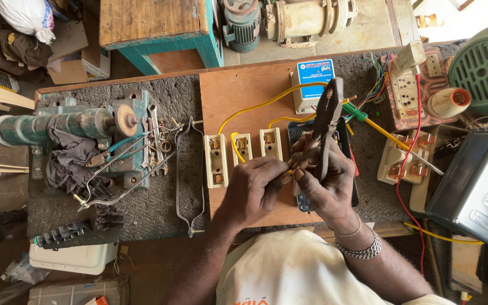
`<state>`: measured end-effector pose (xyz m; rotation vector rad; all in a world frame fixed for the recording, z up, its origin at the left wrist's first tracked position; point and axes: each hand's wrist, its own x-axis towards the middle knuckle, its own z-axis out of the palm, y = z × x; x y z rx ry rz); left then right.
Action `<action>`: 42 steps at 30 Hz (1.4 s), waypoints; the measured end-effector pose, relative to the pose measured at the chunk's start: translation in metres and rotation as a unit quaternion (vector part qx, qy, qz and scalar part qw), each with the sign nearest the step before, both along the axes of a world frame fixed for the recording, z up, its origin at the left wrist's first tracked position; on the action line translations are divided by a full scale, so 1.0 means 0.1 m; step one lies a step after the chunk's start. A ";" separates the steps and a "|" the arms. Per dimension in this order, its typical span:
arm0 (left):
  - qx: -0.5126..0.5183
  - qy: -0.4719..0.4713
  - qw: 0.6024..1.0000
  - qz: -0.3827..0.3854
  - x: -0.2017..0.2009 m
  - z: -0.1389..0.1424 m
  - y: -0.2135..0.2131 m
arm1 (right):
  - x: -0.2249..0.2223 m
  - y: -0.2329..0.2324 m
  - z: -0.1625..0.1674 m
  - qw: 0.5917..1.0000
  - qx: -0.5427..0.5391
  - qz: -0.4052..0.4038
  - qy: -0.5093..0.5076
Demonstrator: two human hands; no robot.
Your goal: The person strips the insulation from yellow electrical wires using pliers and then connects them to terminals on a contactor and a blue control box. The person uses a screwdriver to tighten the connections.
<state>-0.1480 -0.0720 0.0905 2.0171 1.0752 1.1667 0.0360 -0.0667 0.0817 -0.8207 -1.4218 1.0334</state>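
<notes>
left hand (253, 189): fingertips pinched on yellow wire (266, 104) end
right hand (324, 186): closed around pliers (326, 121)
pliers axis: upright, jaws pointing away

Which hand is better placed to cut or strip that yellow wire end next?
Probably the right hand: it already holds the pliers, nose pointing up, beside the yellow wire end. The left hand is pinching that wire end in its fingers.

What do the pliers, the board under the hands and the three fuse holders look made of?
Pliers: dark, dull metal, apparently bare steel with no coloured grips.
Board: reddish-brown flat sheet, probably plywood or hardboard, matte and scuffed.
Fuse holders: cream, smooth and slightly glossy, likely porcelain or plastic; the picture cannot settle which.
</notes>
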 end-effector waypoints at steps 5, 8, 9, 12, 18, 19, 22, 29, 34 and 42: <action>0.066 -0.049 0.991 0.107 0.20 -0.13 -0.03 | -0.11 0.05 -0.02 0.998 -0.008 -0.008 0.069; 0.082 -0.052 0.983 0.155 0.27 -0.18 -0.03 | -0.19 0.05 -0.09 0.985 -0.065 -0.010 0.159; 0.094 -0.045 0.982 0.159 0.28 -0.18 -0.03 | -0.21 0.05 -0.12 0.981 -0.076 -0.010 0.179; 0.116 -0.021 0.978 0.173 0.30 -0.17 -0.02 | -0.22 0.03 -0.21 0.977 -0.080 -0.024 0.195; 0.141 -0.010 0.975 0.173 0.36 -0.12 0.04 | -0.25 -0.01 -0.36 0.967 -0.087 -0.085 0.225; 0.139 -0.010 0.975 0.173 0.36 -0.10 0.06 | -0.26 -0.03 -0.37 0.964 -0.087 -0.099 0.231; 0.100 -0.026 0.988 0.115 0.28 -0.05 0.15 | -0.23 -0.08 -0.35 0.969 -0.094 -0.119 0.193; -0.210 -0.213 0.951 -0.072 -0.14 0.09 0.18 | 0.56 -0.23 0.13 0.956 0.059 -0.015 -0.287; -0.152 -0.128 0.978 -0.057 -0.16 0.12 0.14 | 0.83 -0.32 0.29 0.826 0.148 -0.054 -0.541; -0.061 -0.044 0.997 -0.010 -0.11 0.19 0.14 | 0.88 -0.31 0.32 0.772 0.189 -0.074 -0.603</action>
